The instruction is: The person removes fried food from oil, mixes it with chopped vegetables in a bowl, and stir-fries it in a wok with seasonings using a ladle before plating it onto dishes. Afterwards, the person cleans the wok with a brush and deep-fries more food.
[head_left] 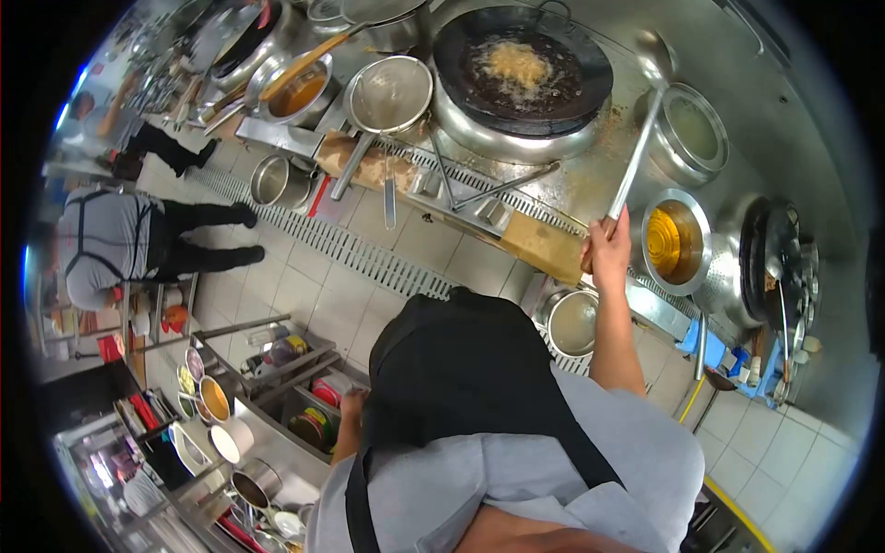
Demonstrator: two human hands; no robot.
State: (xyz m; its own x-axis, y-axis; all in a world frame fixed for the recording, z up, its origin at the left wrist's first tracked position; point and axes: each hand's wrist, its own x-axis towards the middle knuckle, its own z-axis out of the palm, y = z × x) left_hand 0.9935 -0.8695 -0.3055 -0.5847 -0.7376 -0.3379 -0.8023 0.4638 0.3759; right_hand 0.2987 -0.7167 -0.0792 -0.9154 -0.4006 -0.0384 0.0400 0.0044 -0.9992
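My right hand (608, 251) is wrapped round the wooden grip of a long ladle (638, 147). The ladle's metal bowl lies on the steel stove top, to the right of a wok (590, 78). Pale golden food (518, 64) bubbles in dark oil inside that wok. Close by my right hand stands a metal pot of amber oil (678, 241). My left hand (353, 402) is low at my side, by the shelf unit with a red-lidded container (329, 389); its fingers are too small and partly hidden to make out.
Left of the wok are a round strainer (392, 97) and a pot with a wooden-handled tool (304, 88) across it. Another pot of cloudy liquid (573, 324) sits below my right forearm. Behind, a person (120, 235) bends over shelves. A grated drain (341, 253) crosses the floor.
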